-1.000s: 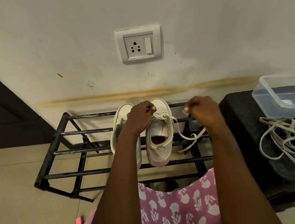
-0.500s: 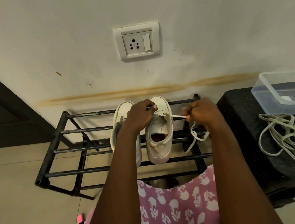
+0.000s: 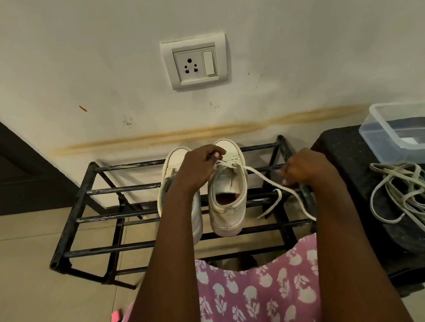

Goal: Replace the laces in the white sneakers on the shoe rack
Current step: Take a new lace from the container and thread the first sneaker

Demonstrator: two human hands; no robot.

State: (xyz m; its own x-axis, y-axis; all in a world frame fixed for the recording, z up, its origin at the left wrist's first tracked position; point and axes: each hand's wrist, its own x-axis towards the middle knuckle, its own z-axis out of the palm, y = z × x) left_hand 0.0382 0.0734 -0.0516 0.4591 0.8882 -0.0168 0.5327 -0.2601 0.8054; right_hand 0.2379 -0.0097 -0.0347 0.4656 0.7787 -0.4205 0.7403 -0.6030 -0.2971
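At frame centre the left hand has its fingers curled, pinching the lace where it crosses the front eyelets of the laced sneaker. To the right, the right hand is closed around the same lace, which runs straight and taut between the two hands; its loose end dangles below the right hand. There are two white sneakers: the laced one, heel opening toward the camera, and the other sneaker just beside it on the left, partly behind the left forearm. Both stand on the black shoe rack against the wall. At right frame, one black stool carries a tangle of spare laces and one clear container.
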